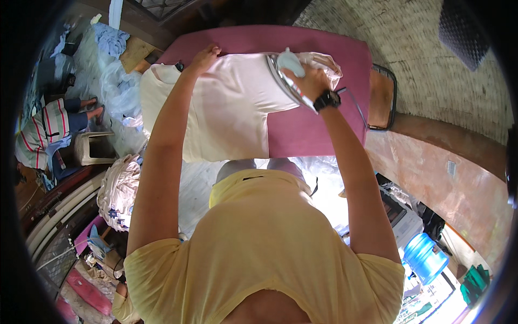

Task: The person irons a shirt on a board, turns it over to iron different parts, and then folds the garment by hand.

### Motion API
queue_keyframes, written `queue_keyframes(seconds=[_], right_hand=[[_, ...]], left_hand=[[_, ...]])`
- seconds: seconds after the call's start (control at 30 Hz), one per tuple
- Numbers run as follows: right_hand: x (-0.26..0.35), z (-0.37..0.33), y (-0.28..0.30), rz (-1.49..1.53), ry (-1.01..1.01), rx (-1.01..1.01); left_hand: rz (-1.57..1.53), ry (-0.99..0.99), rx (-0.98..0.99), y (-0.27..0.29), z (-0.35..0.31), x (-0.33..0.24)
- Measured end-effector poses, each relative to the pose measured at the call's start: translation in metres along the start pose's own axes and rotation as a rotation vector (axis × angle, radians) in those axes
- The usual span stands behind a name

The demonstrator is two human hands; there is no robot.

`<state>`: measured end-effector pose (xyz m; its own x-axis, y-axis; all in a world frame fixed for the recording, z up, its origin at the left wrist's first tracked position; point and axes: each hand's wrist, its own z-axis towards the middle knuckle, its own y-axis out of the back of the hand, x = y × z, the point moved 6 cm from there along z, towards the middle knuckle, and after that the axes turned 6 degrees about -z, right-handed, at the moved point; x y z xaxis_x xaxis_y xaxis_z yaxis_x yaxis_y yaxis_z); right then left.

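A cream short-sleeved shirt (226, 108) lies spread over a padded maroon ironing board (318, 135). My right hand (313, 83), with a dark watch at its wrist, is closed round the handle of a clothes iron (292, 65). The iron's soleplate rests on the shirt's right sleeve area, and bunched cloth shows just beyond my fingers. At the shirt's far edge, my left hand (205, 58) is closed with curled fingers on the fabric. Its fingertips are partly hidden.
A cord (353, 105) runs off the board's right side near a metal-framed rest (382, 100). At left are a plastic stool (93, 148), a heap of pale clothes (120, 189), plastic bags (120, 89) and a person in a striped top (46, 129). A blue water bottle (425, 258) stands lower right.
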<state>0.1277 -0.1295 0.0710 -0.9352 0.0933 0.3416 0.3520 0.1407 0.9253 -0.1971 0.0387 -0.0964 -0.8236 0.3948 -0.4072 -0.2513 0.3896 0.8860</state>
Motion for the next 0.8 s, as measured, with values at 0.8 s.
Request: queue_keyframes(seconds=[0.8], right_hand=[[-0.059, -0.051, 0.012, 0.118, -0.288, -0.239]], left_hand=[[-0.13, 0.016, -0.058, 0.012, -0.015, -0.017]])
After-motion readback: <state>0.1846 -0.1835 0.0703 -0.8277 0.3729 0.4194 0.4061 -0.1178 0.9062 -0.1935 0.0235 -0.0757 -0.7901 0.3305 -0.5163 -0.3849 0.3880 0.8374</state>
